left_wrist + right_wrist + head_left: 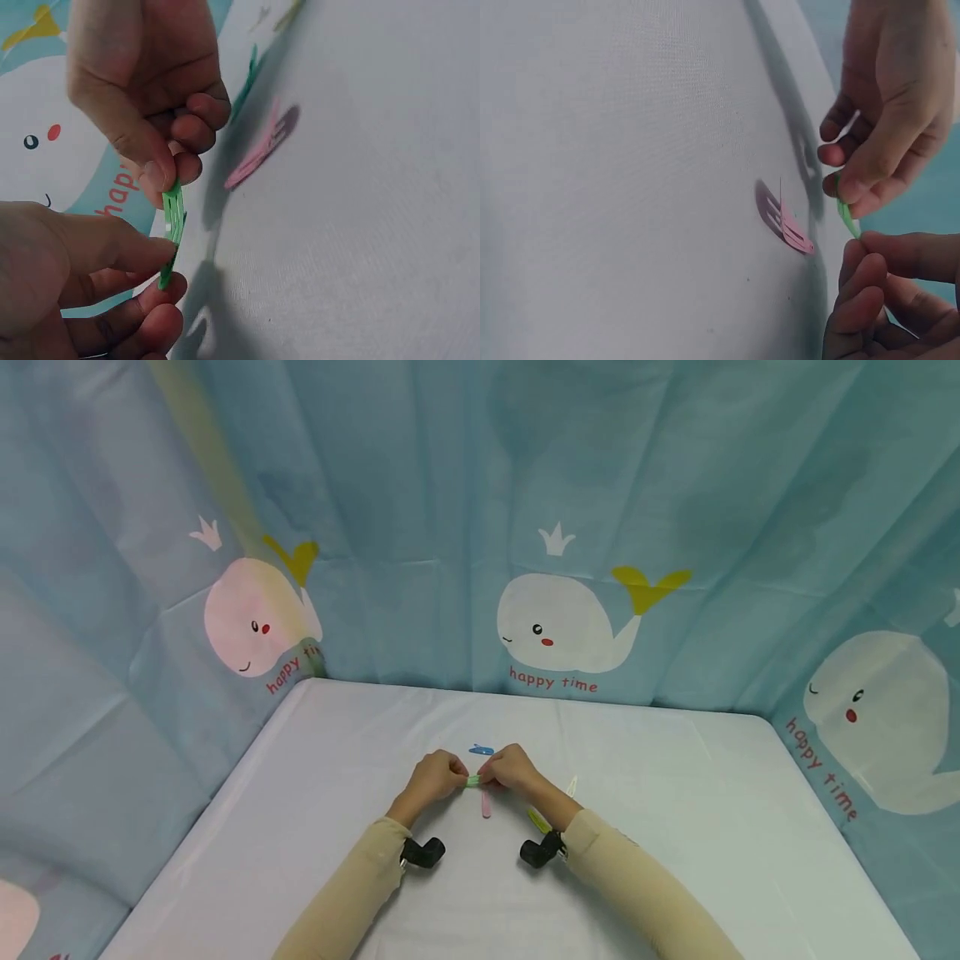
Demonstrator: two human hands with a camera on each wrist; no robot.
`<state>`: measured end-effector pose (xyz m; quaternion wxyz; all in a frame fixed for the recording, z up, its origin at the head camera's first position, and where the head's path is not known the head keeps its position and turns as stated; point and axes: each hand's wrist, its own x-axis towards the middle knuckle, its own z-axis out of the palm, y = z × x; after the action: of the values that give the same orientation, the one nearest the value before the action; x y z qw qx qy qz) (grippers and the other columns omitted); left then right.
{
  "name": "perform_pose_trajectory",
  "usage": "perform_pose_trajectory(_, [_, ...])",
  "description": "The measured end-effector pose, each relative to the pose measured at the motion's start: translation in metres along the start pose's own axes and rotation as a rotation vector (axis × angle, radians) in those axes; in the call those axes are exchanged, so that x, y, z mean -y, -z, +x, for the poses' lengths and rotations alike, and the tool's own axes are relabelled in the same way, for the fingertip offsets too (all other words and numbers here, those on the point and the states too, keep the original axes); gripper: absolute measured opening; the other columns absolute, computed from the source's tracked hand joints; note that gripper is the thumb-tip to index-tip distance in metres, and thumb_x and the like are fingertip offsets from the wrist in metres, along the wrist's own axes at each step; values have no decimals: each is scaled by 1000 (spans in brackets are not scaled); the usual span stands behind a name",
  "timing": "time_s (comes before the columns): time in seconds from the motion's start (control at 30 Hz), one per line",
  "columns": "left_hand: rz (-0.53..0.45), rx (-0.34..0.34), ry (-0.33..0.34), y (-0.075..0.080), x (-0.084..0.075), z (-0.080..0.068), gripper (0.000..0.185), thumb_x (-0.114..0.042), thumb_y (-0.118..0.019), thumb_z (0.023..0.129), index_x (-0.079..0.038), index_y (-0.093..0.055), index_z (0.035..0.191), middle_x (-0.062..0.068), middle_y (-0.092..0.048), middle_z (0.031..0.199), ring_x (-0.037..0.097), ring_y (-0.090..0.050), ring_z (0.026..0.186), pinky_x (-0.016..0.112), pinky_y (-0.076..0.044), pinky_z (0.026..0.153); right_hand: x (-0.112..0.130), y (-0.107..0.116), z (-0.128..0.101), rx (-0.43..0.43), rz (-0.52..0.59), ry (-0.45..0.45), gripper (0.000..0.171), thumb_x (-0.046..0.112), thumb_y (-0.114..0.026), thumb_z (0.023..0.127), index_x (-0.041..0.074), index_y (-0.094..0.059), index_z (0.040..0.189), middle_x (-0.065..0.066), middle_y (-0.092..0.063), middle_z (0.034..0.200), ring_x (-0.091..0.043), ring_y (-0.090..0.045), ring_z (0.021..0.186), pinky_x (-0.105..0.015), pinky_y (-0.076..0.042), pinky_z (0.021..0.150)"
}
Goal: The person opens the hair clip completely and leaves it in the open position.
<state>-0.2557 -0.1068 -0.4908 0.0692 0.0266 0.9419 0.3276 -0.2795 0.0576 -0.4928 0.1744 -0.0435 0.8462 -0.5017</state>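
A light green snap hair clip (473, 781) is held just above the white table between both hands. My left hand (438, 774) pinches one end of it between thumb and fingers. At the opposite end, my right hand (512, 768) grips it with thumb and forefinger. The left wrist view shows the clip's slotted green frame (173, 225) between the two sets of fingertips. On the table just below the hands lies a pink hair clip (486, 804), seen closer in the right wrist view, where the pink clip (795, 234) casts a shadow.
A blue hair clip (482, 750) lies beyond the hands. By the right forearm are a yellow-green clip (537, 821) and a pale clip (572, 787), both partly near the sleeve's edge. A whale-print curtain (450, 527) surrounds the white table (675, 793).
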Motion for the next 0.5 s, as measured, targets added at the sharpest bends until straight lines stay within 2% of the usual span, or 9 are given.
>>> perform_pose_trajectory(0.17, [-69, -6, 6, 2, 1, -1, 8, -15, -72, 85, -8, -74, 85, 1, -67, 75, 12, -56, 66, 24, -42, 59, -1, 6, -3, 0, 79, -5, 10, 3, -71, 77, -4, -75, 83, 2, -61, 58, -9, -52, 53, -22, -44, 52])
perform_pose_trajectory(0.37, [-252, 17, 10, -1, 3, -2, 11, -13, -71, 86, -4, -75, 90, 3, -69, 78, 10, -55, 67, 22, -44, 58, -10, 13, -8, -1, 189, -59, 13, 5, -71, 80, -3, -75, 89, 3, -64, 62, -9, -53, 56, -22, -44, 54])
perform_pose_trajectory(0.5, [-346, 21, -5, -4, 3, -2, 13, -14, -72, 86, -3, -76, 91, 2, -70, 77, 9, -54, 67, 22, -43, 59, -14, 18, -13, -11, 248, -46, 15, 6, -71, 81, -4, -75, 91, 2, -65, 64, -10, -54, 56, -24, -45, 55])
